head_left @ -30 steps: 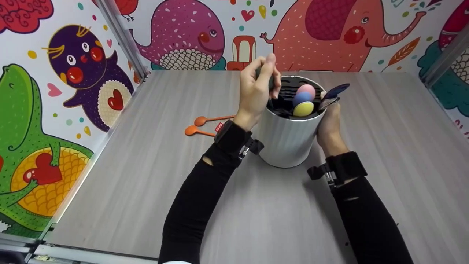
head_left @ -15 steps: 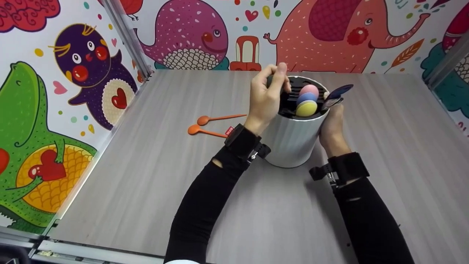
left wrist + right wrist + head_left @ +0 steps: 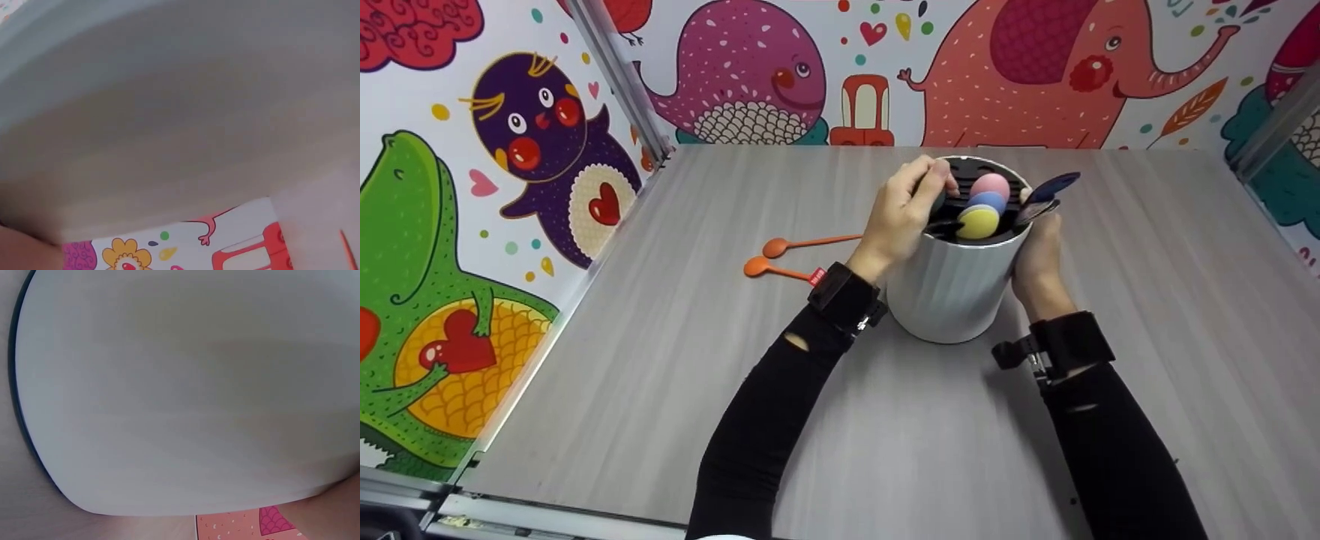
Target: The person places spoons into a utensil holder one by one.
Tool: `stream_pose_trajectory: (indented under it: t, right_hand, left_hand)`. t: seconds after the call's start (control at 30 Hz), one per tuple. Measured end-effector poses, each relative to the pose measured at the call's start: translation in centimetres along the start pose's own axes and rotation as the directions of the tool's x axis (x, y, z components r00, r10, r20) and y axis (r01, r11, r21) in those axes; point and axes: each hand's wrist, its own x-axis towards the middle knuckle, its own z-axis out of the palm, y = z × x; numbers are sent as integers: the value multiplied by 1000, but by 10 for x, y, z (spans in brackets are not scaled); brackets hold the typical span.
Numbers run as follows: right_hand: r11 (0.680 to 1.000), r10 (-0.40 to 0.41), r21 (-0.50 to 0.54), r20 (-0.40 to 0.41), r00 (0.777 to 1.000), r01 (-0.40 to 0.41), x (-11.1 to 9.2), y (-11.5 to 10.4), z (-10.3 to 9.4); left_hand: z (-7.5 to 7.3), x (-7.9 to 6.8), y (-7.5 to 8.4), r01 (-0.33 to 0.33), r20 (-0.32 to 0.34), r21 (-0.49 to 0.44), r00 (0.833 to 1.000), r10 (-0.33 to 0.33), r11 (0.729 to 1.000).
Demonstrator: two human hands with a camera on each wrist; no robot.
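A white ribbed canister (image 3: 949, 292) with a black slotted insert (image 3: 960, 176) stands upright on the table. My left hand (image 3: 901, 214) is at its left rim, gripping a dark handle (image 3: 938, 200) mostly hidden by the fingers. My right hand (image 3: 1039, 259) holds the canister's right side, its thumb near the rim. Pink (image 3: 990, 186), blue (image 3: 988, 201) and yellow (image 3: 979, 222) rounded ends stick up from the insert. A navy utensil end (image 3: 1054, 187) and a clear one (image 3: 1037, 212) lean out at the right. The canister wall fills both wrist views, up close (image 3: 185, 112) (image 3: 169, 394).
Two orange spoons (image 3: 775, 247) (image 3: 756, 266) lie on the grey wood-grain table (image 3: 660, 360) left of the canister, the nearer with a red tag (image 3: 817, 277). Cartoon-printed panels (image 3: 750, 67) stand behind and at the left, with metal posts (image 3: 619, 82) at the corners.
My left hand has come down onto the canister's left rim, lowering the dark handle. My right hand keeps its hold, and the canister stays in place. The head view has shifted slightly.
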Motion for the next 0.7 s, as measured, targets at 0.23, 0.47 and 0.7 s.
stream_pose_trajectory:
  t: [0.23, 0.47, 0.7]
  right_hand:
    - [1000, -7, 22, 35, 999, 6, 0, 1, 0]
    - [1000, -16, -10, 28, 999, 16, 1, 1, -1]
    - [1000, -2, 25, 35, 999, 1, -1, 0, -1]
  left_hand:
    - [2, -4, -8, -143, 43, 272, 990, 136, 952]
    - [3, -7, -11, -189, 73, 329, 982, 174, 925]
    - [4, -14, -12, -160, 29, 273, 987, 158, 949]
